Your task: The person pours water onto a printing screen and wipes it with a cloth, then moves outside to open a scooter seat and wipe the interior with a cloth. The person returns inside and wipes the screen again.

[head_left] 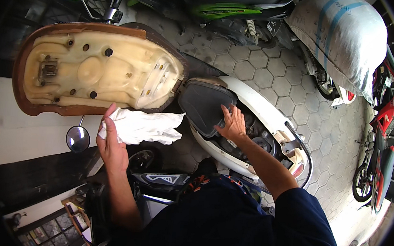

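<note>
My left hand [111, 146] is closed around one end of a white cloth [145, 127], which hangs out to the right. Just beyond the cloth stands the raised scooter seat [115, 96], its cream underside facing me and brown cover around the edge. My right hand [233, 124] reaches over the white scooter body [224, 159], fingers spread, at the right edge of the dark storage compartment [206, 106]. Whether the fingertips touch the compartment's surface I cannot tell. Right of that hand, mechanical parts [263, 145] show inside the open body.
A green and black motorcycle [230, 11] stands across the top. A large whitish sack [349, 38] sits on another bike at upper right. Hexagonal paving [282, 86] lies between them. A round mirror [78, 139] is near my left hand; red motorcycles [385, 118] stand far right.
</note>
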`<control>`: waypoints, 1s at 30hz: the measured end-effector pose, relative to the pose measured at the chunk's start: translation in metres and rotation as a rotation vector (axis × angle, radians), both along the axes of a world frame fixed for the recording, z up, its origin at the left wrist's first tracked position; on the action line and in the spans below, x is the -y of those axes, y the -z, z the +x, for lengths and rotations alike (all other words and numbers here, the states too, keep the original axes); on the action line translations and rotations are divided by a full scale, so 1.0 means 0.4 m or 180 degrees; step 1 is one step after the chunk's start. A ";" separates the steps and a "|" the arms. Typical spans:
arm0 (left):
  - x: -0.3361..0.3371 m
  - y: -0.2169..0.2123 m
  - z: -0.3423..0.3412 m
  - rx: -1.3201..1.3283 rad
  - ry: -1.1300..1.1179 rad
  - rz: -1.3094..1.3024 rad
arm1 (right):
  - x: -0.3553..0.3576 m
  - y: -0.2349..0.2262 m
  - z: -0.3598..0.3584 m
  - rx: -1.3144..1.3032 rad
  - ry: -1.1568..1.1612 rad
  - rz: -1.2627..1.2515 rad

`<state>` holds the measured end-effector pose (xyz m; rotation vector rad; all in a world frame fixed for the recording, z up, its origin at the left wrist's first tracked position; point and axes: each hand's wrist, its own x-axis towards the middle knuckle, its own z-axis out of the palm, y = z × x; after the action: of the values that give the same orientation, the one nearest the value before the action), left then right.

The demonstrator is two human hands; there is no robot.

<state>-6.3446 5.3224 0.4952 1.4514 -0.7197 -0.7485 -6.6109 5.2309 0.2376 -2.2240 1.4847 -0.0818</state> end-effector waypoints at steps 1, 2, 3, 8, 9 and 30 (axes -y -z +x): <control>0.006 -0.007 -0.021 0.0038 0.0099 -0.0016 | -0.003 -0.059 0.030 0.1007 0.0117 0.0444; 0.009 -0.017 -0.046 -0.0182 0.0181 0.0022 | -0.017 -0.125 0.060 0.2140 -0.0084 0.0649; 0.011 -0.026 -0.070 -0.0359 0.0287 -0.0038 | -0.030 -0.193 0.081 0.2803 -0.0509 0.0481; -0.002 -0.107 -0.191 -0.0357 0.0829 -0.0228 | -0.034 -0.478 0.083 0.3760 -0.1118 0.0595; -0.007 -0.129 -0.209 -0.0500 0.1004 -0.0372 | -0.021 -0.517 0.054 0.3788 -0.1025 0.1214; -0.046 -0.310 -0.620 0.0335 0.1368 -0.0877 | -0.107 -0.745 -0.569 0.5410 0.0166 0.3183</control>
<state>-6.5925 5.3406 0.6193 1.1016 -1.1907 -0.8625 -6.8385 5.2737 0.5354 -0.6626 0.3412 -0.7868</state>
